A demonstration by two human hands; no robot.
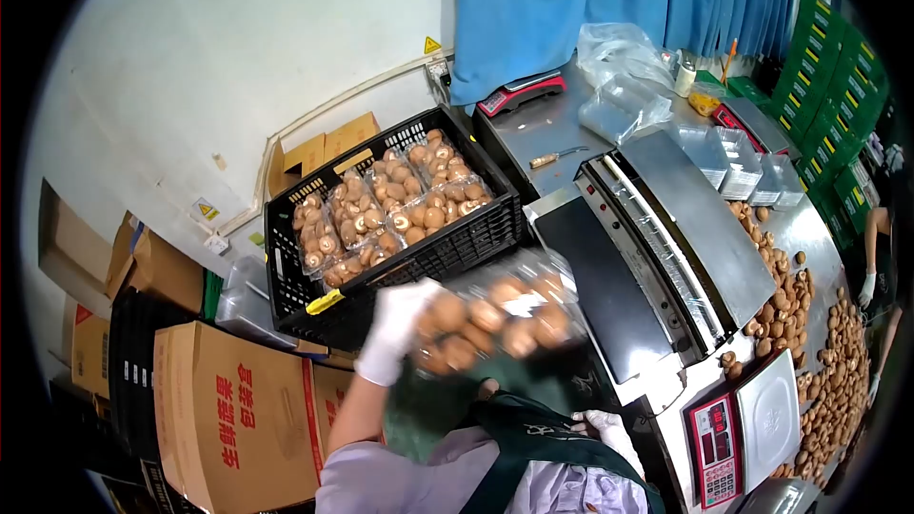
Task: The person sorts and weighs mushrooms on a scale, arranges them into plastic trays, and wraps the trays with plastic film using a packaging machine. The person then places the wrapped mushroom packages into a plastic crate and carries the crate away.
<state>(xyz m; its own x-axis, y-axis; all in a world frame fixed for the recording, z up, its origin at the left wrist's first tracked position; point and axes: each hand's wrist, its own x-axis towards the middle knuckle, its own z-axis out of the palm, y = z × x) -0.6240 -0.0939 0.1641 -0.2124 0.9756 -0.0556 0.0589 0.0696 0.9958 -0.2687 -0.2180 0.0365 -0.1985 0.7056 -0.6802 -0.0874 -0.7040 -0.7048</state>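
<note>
My left hand, in a white glove, grips the left end of a clear plastic-wrapped tray of mushrooms. Motion blurs this pack, which is in the air between the crate and the wrapping machine. A black crate just beyond it contains several similar mushroom packs. My right hand, also gloved in white, is near the front of my dark apron. Its fingers look loosely apart, with nothing visible in them.
The wrapping machine stands on a metal table, with a red-and-white scale nearer me. Loose mushrooms, clear trays and a knife lie about. Cardboard boxes stand left. Another person's gloved hand is far right.
</note>
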